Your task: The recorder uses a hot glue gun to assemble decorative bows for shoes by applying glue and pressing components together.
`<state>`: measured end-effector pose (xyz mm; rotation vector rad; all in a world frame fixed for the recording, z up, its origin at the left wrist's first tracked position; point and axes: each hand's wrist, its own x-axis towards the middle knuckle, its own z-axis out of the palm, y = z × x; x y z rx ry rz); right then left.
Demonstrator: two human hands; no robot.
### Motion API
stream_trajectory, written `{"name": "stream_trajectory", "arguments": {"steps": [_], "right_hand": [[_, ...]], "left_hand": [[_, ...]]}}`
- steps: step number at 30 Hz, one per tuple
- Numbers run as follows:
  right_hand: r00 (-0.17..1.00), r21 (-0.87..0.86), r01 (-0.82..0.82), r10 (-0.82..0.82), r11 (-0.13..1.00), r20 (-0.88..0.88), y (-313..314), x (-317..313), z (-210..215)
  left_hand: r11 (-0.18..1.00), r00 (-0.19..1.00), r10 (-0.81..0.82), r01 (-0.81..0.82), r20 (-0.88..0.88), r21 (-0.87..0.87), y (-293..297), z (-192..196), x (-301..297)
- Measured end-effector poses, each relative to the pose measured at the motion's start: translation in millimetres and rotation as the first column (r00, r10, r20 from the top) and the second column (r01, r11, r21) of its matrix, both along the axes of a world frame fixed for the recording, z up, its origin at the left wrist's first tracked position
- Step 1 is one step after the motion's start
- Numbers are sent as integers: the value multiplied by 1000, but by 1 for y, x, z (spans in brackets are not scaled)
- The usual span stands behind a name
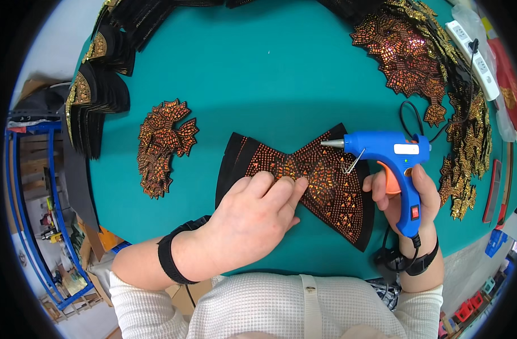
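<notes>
A bow-shaped black fabric piece (340,209), studded in orange and gold, lies flat in front of me on the green table (230,73). My left hand (258,209) rests over its left half and middle, fingers curled and pressed down against it; the fingertips are partly hidden. In my right hand (425,198) is a blue hot glue gun (383,146) with an orange trigger, gripped by its handle. Its metal nozzle points left, above the piece's right half. The small light on the gun's body shows green. A wire stand hangs below its barrel.
Left of the piece lies a cluster of orange-studded jagged appliqués (159,144). More shiny appliqués (405,56) are heaped at the far right, beside a white power strip (473,59). Black trimmed pieces (100,90) stack at the far left. A black cord (408,113) runs behind the gun.
</notes>
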<state>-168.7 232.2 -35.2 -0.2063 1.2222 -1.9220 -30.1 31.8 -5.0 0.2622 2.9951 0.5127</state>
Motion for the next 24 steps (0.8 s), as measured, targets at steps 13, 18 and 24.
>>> {"name": "stream_trajectory", "arguments": {"steps": [13, 18, 24], "right_hand": [[997, -125, -43, 50, 991, 54, 3, -3, -5], [995, -136, -30, 43, 990, 89, 7, -5, -9], [997, -106, -32, 39, 994, 62, 7, -3, -11]], "left_hand": [[998, 999, -1, -1, 33, 64, -6, 11, -4], [951, 954, 275, -253, -120, 176, -28, 5, 7], [900, 899, 435, -432, -45, 65, -43, 0, 5]]}}
